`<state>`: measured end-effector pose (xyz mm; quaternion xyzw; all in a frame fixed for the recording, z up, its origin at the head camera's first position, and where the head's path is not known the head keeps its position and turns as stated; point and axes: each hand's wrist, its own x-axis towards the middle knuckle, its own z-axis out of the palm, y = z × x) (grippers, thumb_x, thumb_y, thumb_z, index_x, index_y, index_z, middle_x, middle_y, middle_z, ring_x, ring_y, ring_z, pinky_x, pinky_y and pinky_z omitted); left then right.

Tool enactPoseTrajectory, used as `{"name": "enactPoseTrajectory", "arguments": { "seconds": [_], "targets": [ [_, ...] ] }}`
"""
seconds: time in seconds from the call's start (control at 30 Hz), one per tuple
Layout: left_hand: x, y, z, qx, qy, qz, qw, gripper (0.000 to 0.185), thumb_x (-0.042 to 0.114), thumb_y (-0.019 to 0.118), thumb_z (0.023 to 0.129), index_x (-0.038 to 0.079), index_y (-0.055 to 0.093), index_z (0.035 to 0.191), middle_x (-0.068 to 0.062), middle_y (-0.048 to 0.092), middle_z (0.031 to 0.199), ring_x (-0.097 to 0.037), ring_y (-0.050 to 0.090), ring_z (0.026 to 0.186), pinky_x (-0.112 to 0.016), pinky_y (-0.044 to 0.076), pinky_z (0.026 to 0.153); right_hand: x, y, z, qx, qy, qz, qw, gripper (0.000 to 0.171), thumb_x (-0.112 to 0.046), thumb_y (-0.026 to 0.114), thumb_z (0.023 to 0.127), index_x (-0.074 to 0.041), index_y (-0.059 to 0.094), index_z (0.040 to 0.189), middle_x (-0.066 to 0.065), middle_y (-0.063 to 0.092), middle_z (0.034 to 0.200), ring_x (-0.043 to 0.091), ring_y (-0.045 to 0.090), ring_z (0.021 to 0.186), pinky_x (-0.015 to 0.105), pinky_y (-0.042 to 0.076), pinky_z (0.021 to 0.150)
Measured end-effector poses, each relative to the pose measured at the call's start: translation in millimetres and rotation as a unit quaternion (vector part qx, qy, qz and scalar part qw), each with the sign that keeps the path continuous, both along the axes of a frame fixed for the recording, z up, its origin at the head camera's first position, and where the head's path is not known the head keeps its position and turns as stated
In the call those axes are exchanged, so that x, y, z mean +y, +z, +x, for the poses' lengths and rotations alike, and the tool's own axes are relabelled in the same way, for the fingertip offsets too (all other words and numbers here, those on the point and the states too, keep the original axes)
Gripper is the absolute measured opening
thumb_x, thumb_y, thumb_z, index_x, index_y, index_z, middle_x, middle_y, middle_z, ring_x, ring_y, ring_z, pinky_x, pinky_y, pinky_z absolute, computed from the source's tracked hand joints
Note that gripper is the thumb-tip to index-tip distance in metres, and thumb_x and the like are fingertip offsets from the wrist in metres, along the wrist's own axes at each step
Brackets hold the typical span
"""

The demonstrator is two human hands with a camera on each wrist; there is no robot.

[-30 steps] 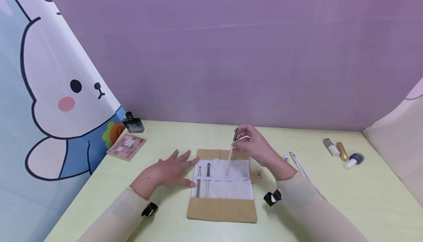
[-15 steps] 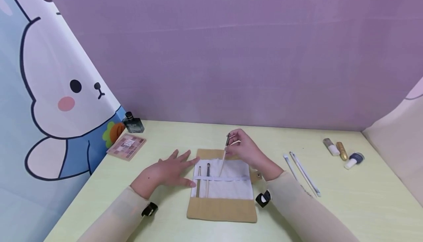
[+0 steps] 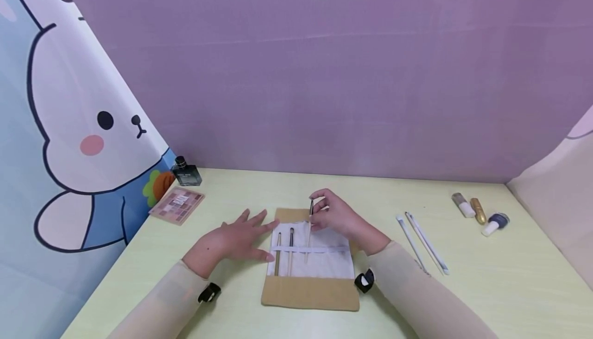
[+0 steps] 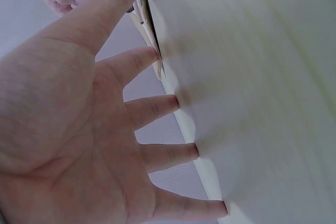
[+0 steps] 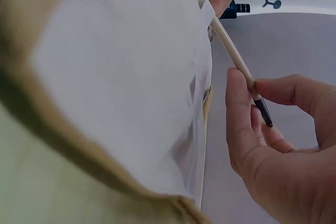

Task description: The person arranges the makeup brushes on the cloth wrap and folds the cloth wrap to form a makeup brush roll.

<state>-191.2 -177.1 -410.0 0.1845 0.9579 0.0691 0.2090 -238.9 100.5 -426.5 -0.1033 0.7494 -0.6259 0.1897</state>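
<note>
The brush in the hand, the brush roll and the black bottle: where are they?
brush (image 3: 308, 238), head view, on its pale handle.
brush roll (image 3: 310, 293), head view, on its tan lower edge.
black bottle (image 3: 187, 174), head view, on its body.

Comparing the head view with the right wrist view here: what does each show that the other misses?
Only the head view shows the whole table, the eyeshadow palette, dark bottle, two white sticks, three small bottles, and two brushes already under the elastic band. Only the right wrist view shows close up how thumb and fingers pinch the brush near its dark tip. Both show the right hand holding the brush over the brush roll, with the left hand at the roll's edge.
</note>
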Motion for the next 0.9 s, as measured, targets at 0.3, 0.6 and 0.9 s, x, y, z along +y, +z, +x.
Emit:
{"name": "enactPoseTrajectory", "arguments": {
  "seconds": [0.3, 0.6, 0.9],
  "targets": [
    [0, -0.5, -1.1, -0.003, -0.001, -0.004, 1.0000, 0.093, 0.071, 0.070, 0.091, 0.038, 0.031, 0.169, -0.010, 0.016, 0.182, -0.057, 0.012, 0.164, -0.094, 0.025, 0.110, 0, 0.8, 5.3, 0.029, 0.015, 0.097, 0.995, 0.056, -0.001, 0.077, 0.092, 0.004, 0.050, 0.141, 0.012, 0.065, 0.104, 0.018, 0.069, 0.078, 0.031, 0.064, 0.071],
    [0, -0.4, -1.1, 0.002, -0.006, -0.003, 1.0000, 0.094, 0.072, 0.071, 0.090, 0.037, 0.032, 0.169, -0.011, 0.018, 0.182, -0.058, 0.014, 0.163, -0.095, 0.027, 0.107, -1, 5.8, 13.4, 0.058, 0.034, 0.178, 0.982, 0.052, -0.012, 0.084, 0.091, -0.004, 0.055, 0.133, 0.005, 0.069, 0.096, 0.016, 0.062, 0.077, 0.027, 0.054, 0.068],
    [-1, -1.6, -1.2, 0.004, -0.007, -0.001, 1.0000, 0.094, 0.072, 0.070, 0.090, 0.037, 0.032, 0.169, -0.011, 0.018, 0.182, -0.058, 0.014, 0.163, -0.096, 0.026, 0.106, -4, 1.7, 16.4, 0.088, 0.039, 0.236, 0.967, 0.041, -0.020, 0.089, 0.087, -0.010, 0.064, 0.118, 0.000, 0.069, 0.088, 0.013, 0.060, 0.078, 0.026, 0.048, 0.071]
  ]
}}
